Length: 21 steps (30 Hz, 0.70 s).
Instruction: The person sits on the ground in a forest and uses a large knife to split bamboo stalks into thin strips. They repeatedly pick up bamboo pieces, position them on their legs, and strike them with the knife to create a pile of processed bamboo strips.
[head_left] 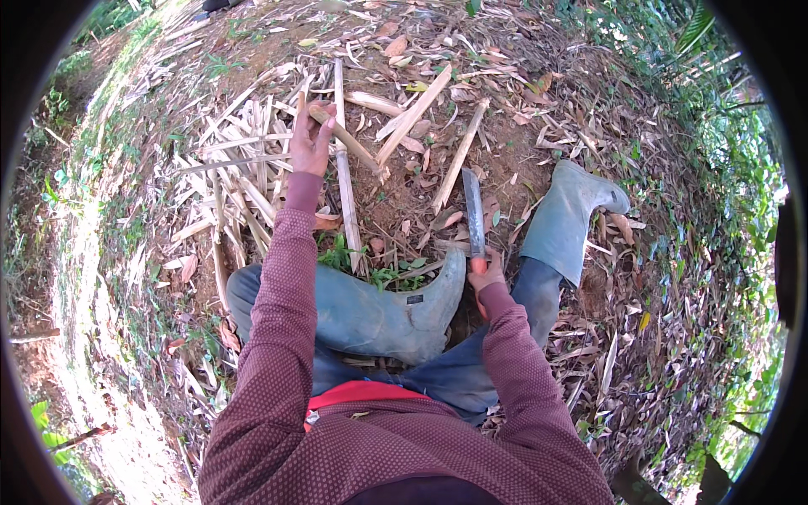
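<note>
My left hand (310,145) is closed on one end of a short wooden stick (358,150), whose other end slants down to the right, close to the ground. The wrapped fingers are partly hidden behind the palm. In my right hand (486,278) is a machete (474,210), gripped by its orange-red handle, with the dark blade pointing away from me. Beyond the blade lie split pale sticks, one of them (461,156) slanting near the machete's tip and another (412,116) just right of the held stick.
A heap of split sticks (252,181) lies left of my left hand. One long stick (345,185) runs from there toward my bent leg. My rubber boots, the near one (387,316) and the right one (564,215), flank the machete. Dry leaves cover the sloping ground; green plants grow at right.
</note>
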### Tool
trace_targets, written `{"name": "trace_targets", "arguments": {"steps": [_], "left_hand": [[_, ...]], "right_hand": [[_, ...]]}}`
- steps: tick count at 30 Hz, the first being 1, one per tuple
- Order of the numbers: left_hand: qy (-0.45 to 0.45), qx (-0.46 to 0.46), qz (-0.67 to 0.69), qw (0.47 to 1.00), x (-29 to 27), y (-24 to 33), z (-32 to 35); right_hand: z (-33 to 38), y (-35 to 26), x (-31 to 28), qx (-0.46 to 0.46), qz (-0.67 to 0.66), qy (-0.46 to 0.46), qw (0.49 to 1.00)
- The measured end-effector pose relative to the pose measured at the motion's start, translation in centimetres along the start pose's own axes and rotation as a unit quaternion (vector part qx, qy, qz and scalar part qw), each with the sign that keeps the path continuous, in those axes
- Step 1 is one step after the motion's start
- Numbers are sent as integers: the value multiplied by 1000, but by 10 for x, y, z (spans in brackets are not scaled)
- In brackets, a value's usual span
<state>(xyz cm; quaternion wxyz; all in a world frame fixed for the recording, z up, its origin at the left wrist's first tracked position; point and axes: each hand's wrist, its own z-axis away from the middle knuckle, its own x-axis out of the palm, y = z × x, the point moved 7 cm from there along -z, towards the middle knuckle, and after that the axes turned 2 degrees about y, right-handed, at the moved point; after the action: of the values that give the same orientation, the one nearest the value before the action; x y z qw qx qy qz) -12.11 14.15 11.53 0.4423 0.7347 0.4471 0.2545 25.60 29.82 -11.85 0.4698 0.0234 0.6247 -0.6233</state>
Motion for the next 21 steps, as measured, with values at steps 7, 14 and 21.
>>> {"name": "trace_targets", "arguments": {"steps": [7,14,21], "left_hand": [[-5,-11,-49,999,-4,3,-23],[-6,24,-83,996,20,-1,-28],[8,7,-118,993,15,4,-35]], "right_hand": [[16,-42,-52,13,-95,168,981],[39,-207,-83,-184,-313,31,931],[-20,-204,22,-184,100,-30,977]]}}
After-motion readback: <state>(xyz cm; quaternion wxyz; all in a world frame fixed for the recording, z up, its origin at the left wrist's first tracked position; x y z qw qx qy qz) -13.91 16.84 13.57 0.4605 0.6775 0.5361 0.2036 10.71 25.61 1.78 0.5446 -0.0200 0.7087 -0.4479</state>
